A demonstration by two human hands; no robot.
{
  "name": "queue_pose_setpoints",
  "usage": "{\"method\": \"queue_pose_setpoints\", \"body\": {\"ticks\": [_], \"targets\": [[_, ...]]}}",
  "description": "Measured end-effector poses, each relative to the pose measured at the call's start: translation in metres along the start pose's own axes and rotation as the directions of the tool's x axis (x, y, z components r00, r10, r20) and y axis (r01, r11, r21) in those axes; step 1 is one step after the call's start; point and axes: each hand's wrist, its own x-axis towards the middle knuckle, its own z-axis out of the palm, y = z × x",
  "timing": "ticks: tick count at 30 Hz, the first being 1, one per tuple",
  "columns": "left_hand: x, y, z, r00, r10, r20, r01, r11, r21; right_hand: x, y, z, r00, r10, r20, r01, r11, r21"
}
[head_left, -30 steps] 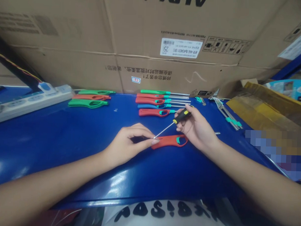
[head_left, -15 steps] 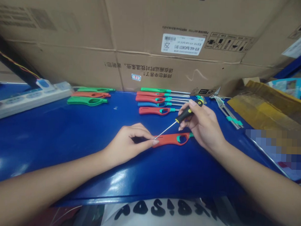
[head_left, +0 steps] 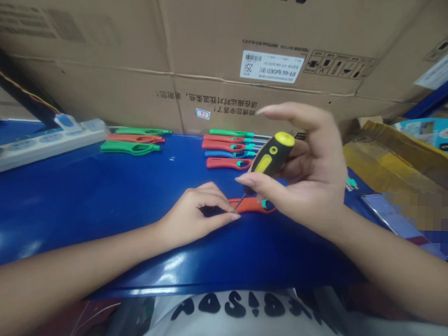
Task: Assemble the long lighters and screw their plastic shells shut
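An orange stick lighter [head_left: 249,204] lies on the blue table, its teal trigger toward the right. My left hand [head_left: 200,211] pinches the lighter's left end between thumb and fingers. With my right hand [head_left: 312,171] I hold a screwdriver [head_left: 272,155] with a black and yellow handle. The index finger is lifted off the handle, while the thumb rests along its lower part. The thin shaft slants down to the lighter's end beside my left fingertips; its very tip is hidden there. My right hand covers the lighter's right end.
Red, blue and green lighters [head_left: 224,163] lie in a row behind my hands. Green and orange lighter bodies [head_left: 131,148] sit farther left, beside a white power strip [head_left: 48,140]. A large cardboard box [head_left: 119,95] stands along the back; a taped yellow-brown piece [head_left: 393,157] lies right.
My right hand has shifted toward the camera, bringing the screwdriver more upright. Its index finger has lifted off the handle. My left hand stays almost in place on the lighter.
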Motion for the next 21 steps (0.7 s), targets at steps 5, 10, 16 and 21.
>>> {"method": "queue_pose_setpoints", "body": {"ticks": [5, 10, 16, 21], "targets": [[-0.002, -0.001, -0.001, 1.0, -0.01, 0.011, 0.01, 1.0, -0.007, 0.004, -0.003, 0.005, 0.994, -0.088, 0.071, 0.093, 0.993, -0.073], [-0.001, -0.001, -0.001, 1.0, 0.028, 0.012, -0.028, 1.0, 0.009, -0.001, -0.002, 0.005, 0.981, 0.049, 0.189, -0.043, 0.998, -0.039], [0.003, -0.003, -0.004, 0.998, 0.007, 0.057, -0.011, 0.998, 0.065, -0.005, 0.007, 0.002, 0.991, 0.01, 0.135, -0.008, 1.0, -0.019], [0.003, -0.01, -0.006, 0.989, -0.065, 0.129, 0.038, 0.978, 0.204, -0.008, 0.022, 0.005, 0.997, 0.03, 0.066, -0.03, 1.0, 0.0]]}}
